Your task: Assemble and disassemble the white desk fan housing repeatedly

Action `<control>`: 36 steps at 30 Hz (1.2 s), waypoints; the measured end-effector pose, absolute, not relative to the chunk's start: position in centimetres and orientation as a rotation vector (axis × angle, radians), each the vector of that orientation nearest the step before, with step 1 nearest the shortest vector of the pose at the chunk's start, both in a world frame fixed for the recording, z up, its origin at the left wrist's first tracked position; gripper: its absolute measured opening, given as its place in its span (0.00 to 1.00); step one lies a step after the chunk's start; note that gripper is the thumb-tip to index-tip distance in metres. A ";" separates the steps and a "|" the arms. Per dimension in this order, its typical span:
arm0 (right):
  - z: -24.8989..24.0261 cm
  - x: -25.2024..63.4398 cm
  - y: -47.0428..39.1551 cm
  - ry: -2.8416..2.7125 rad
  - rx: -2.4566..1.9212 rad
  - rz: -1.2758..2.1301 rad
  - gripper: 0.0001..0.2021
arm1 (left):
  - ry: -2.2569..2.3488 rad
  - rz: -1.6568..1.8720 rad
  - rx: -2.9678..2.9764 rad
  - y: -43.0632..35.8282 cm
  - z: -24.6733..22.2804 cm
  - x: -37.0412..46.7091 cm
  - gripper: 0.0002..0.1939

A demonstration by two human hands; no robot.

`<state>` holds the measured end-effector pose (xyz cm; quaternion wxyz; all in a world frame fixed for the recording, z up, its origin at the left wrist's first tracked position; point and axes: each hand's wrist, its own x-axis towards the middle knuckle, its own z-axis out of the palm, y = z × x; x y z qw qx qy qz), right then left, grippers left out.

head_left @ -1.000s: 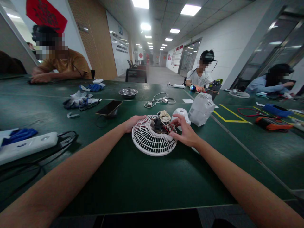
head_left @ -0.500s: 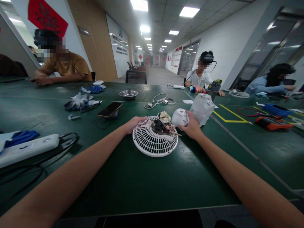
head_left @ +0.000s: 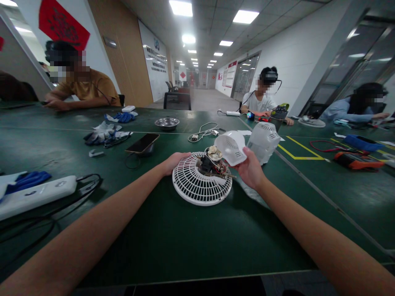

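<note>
**Ana:** Head camera, looking down at our two bare arms over a dark green table [head_left: 173,242]. Our left hand [head_left: 174,160] rests, fingers curled, on the far rim of a round white plastic fan grille [head_left: 197,187], which lies flat with an exposed small black motor with loose wires [head_left: 212,163] at its centre.

**Ben:** And our right hand [head_left: 249,169]?

**Ana:** It grips a white domed plastic motor cover [head_left: 231,147], raised and tilted just above the motor. We judge this the cover-fitting step; next, the dome needs lining up squarely over the motor.

**Ben:** What differs from half a second ago?

**Ana:** Then the cover sat on the table beside a white ribbed plastic housing [head_left: 263,142]; now it is lifted toward the motor.
</note>
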<state>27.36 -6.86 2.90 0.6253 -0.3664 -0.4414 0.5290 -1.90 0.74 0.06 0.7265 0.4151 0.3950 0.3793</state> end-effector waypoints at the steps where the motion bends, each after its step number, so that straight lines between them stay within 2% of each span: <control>1: 2.8 26.9 -7.2 -1.083 -0.829 1.140 0.25 | 0.874 0.839 0.916 0.7 0.0 -1.9 0.12; 5: 2.3 26.1 -8.4 -1.444 -0.848 0.943 0.39 | 0.876 0.837 0.941 1.1 -0.2 -2.0 0.10; 8: 2.4 26.2 -8.8 -1.658 -0.869 0.784 0.43 | 0.873 0.826 0.968 1.3 -0.4 -2.2 0.10; 12: 2.5 26.5 -8.7 -1.785 -0.909 0.623 0.43 | 0.863 0.829 0.977 1.2 -0.4 -2.3 0.10; 21: 3.2 26.5 -9.2 -1.865 -1.004 0.487 0.44 | 0.878 0.848 0.975 1.4 -0.6 -2.2 0.09; 26: 3.2 26.5 -9.1 -2.017 -1.005 0.324 0.41 | 0.901 0.853 0.966 1.3 -0.4 -2.1 0.08; 36: 3.2 26.8 -9.1 -2.036 -0.983 0.288 0.40 | 0.935 0.841 1.001 1.2 -0.2 -1.9 0.08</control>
